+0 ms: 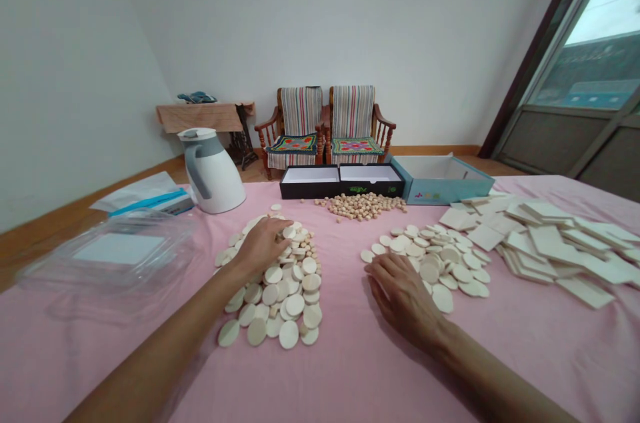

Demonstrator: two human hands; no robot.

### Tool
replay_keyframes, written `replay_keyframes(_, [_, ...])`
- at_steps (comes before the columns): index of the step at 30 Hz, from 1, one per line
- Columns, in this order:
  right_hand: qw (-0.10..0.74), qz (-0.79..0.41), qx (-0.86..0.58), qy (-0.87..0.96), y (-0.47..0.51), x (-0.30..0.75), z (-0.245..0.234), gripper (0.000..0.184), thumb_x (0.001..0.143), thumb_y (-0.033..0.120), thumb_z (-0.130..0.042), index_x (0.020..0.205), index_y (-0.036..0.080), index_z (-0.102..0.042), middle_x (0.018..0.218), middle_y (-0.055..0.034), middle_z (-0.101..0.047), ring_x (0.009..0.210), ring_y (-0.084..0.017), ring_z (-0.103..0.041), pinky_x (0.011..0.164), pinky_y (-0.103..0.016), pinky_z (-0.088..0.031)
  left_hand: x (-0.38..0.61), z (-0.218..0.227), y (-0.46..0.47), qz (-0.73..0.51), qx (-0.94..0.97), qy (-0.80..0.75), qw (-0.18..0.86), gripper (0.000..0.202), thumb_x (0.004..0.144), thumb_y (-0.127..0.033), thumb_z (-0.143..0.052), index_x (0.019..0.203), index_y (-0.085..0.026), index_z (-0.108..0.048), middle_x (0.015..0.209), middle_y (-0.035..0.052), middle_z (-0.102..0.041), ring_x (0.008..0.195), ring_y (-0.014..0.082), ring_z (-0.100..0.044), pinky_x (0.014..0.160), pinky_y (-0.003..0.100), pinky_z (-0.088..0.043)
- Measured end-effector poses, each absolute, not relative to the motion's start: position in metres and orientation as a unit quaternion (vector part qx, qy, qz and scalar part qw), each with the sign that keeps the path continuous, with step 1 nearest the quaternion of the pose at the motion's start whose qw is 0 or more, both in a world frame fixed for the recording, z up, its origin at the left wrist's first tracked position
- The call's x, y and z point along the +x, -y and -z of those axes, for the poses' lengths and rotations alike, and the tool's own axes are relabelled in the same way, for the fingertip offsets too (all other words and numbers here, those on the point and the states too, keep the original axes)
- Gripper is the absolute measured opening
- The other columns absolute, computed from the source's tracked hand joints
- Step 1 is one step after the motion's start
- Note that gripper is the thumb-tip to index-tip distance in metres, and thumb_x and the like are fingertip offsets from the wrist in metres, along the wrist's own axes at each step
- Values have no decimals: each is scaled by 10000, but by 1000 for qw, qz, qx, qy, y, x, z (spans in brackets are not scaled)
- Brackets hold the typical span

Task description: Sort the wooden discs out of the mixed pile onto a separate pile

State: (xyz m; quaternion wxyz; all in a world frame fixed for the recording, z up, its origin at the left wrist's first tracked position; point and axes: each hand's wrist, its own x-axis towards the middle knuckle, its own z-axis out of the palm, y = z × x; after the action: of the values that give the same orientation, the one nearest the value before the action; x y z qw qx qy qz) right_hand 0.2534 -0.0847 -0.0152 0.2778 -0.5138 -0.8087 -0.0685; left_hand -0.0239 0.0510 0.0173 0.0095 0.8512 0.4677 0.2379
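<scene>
The left hand (pixel 260 246) is reaching in from seven o'clock and resting palm down on the far top of the left heap of discs (pixel 285 303). Its fingers are curling over the pale round pieces there, and I cannot tell whether they are pinching one or just lying on them. That heap is sitting a little to nine o'clock of the middle of the surface (pixel 350 356), which is wearing a pink cloth.

The right hand (pixel 403 293) is coming in from five o'clock and lying flat and open, palm down on the cloth and gripping nothing. Its fingers are pointing toward eleven o'clock, and the outer edge of the hand is touching the near rim of the right heap of discs (pixel 440 256). That second heap is spreading out at about two o'clock from the hand.

At three o'clock, just beside those discs, a loose stack of pale square tiles (pixel 550 243) is sprawling toward the edge. At twelve o'clock a small scatter of beads (pixel 363 205) is lying in front of a black box (pixel 340 183), open with white inside, and a blue box (pixel 440 183) is sitting against its right end. At ten o'clock a white jug (pixel 213 173) is standing upright, a clear plastic tub (pixel 110 256) is sitting at nine o'clock, and a plastic bag (pixel 145 196) is lying between them. Beyond the surface, two striped chairs (pixel 325 126) are standing side by side against the wall.
</scene>
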Motion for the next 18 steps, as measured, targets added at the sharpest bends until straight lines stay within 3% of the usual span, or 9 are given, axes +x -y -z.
replay_keyframes(4, [288,55,-506,812,83,257,15,169,869,123,-439,829,178,-593,776,-59,-573,794,-196,-475,747,-342,-351,-22,-19,-57,-218,865,-451,-15,257,724,-197,-577,952,-196,-695,954,70,-710,909,258,-617,848,399,-483])
replay_keyframes(9, [337,39,-520,784,80,267,12,143,859,145,-457,860,185,-595,801,-64,-594,801,-203,-504,746,-343,-370,-13,-23,-55,-244,856,-455,-29,242,725,-206,-563,933,-184,-683,955,81,-702,919,251,-626,843,382,-487])
replay_keyframes(14, [420,60,-556,714,71,289,6,116,867,190,-472,882,195,-588,864,-72,-624,866,-218,-534,771,-348,-388,36,-30,-37,-248,874,-414,51,278,722,-153,-567,978,-170,-674,991,65,-700,865,202,-646,798,316,-508])
replay_keyframes(18, [428,79,-568,699,67,303,5,116,875,217,-477,870,191,-590,846,-66,-627,838,-214,-533,759,-348,-390,84,-30,-26,-247,890,-358,138,266,735,-135,-578,981,-161,-676,958,57,-707,795,172,-657,715,269,-529])
